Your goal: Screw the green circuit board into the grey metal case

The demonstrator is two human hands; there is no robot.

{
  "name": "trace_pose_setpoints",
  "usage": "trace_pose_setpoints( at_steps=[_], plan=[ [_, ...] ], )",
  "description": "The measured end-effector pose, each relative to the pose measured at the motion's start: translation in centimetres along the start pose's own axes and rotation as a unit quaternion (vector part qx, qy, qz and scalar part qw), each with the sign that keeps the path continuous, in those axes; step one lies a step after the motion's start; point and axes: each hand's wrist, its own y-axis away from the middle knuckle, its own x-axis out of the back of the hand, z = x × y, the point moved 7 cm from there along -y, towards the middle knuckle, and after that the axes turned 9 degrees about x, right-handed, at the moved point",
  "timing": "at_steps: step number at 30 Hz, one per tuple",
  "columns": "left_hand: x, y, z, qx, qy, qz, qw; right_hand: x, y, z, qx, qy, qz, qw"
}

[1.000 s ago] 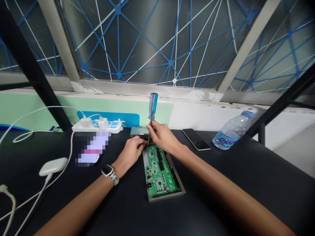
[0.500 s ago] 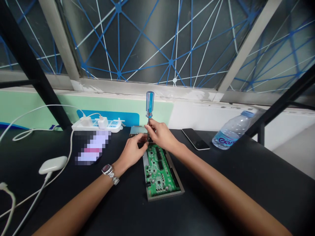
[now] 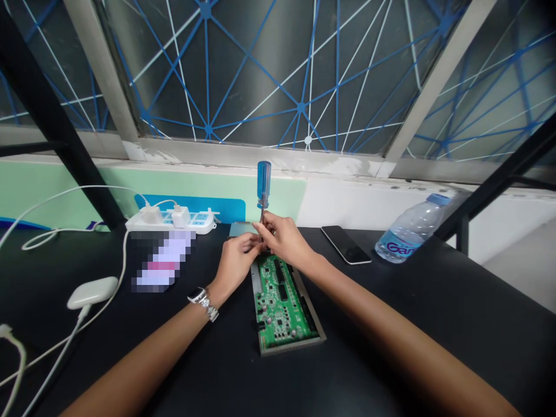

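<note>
A screwdriver (image 3: 263, 182) with a clear blue handle stands upright over the far end of a green circuit board (image 3: 284, 307), which lies in a grey metal frame (image 3: 293, 350). The fingers of my right hand (image 3: 282, 236) are closed around its shaft, below the handle. My left hand (image 3: 237, 255) is pinched close to the lower shaft, at the board's far left edge. What those left fingertips grip is hidden, and so is the screwdriver's tip. Past my hands, a flat bluish-grey panel (image 3: 241, 229) shows at the assembly's far end.
On the black table, a phone (image 3: 346, 245) and a tilted plastic bottle (image 3: 410, 230) lie to the right. At the back left is a white power strip (image 3: 197, 221) with plugs. White cables and a white charger case (image 3: 92, 292) lie along the left side.
My left hand has closed in on the lower shaft, its fingers drawn together and its wrist shifted slightly right. The screwdriver handle has turned a little; the board has stayed in place.
</note>
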Motion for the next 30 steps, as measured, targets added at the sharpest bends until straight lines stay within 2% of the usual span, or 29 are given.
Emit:
trace_pose_setpoints(
  at_steps=[9, 13, 17, 22, 26, 30],
  plan=[
    [-0.3, 0.0, 0.2, -0.019, -0.013, -0.017, 1.0, -0.1, 0.1, 0.7, -0.024, 0.007, 0.019, 1.0],
    [0.0, 0.0, -0.2, -0.014, -0.052, -0.004, 0.999, 0.1, 0.0, 0.5, -0.029, 0.007, 0.002, 1.0],
    [0.0, 0.0, -0.3, -0.013, -0.059, -0.007, 0.998, 0.4, -0.3, 0.0, -0.029, -0.075, -0.037, 0.996],
    [-0.4, 0.2, 0.0, -0.026, -0.083, -0.028, 0.996, 0.0, -0.3, 0.4, -0.096, -0.243, -0.077, 0.962],
    [-0.5, 0.3, 0.4, -0.029, -0.067, -0.025, 0.997, 0.2, -0.2, 0.8, -0.09, -0.249, -0.047, 0.963],
    [-0.2, 0.5, 1.1, -0.032, -0.023, 0.003, 0.999, 0.3, -0.2, 0.9, -0.093, -0.227, -0.027, 0.969]
  ],
)
